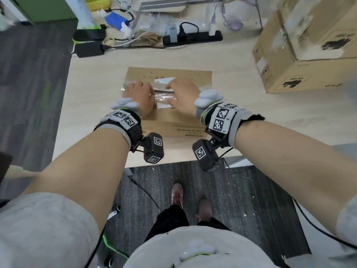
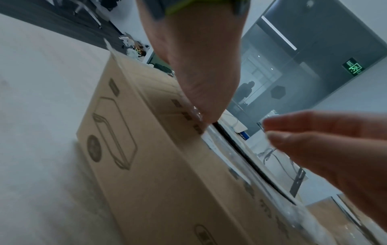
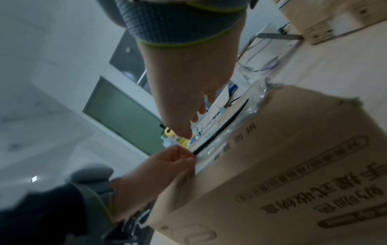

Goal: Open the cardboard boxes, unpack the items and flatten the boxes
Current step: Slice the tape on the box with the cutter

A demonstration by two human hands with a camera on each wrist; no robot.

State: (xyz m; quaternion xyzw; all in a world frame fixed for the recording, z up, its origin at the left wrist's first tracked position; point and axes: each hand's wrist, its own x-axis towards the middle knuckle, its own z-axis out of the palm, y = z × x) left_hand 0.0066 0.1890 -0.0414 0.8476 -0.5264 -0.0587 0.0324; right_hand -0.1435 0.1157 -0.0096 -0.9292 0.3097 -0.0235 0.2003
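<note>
A brown cardboard box (image 1: pixel 170 97) lies on the pale desk (image 1: pixel 231 105), near its front edge, printed with line drawings and text on its sides. Clear tape (image 1: pixel 164 96) runs wrinkled along its top seam, where a dark gap shows between the flaps. The left hand (image 1: pixel 140 97) rests on the box top, fingers (image 2: pixel 207 114) curled and pinching at the tape by the seam. The right hand (image 1: pixel 181 97) hovers just beside it, fingers loosely bent, holding nothing. A larger carton (image 1: pixel 309 51) stands well behind the box to its right.
</note>
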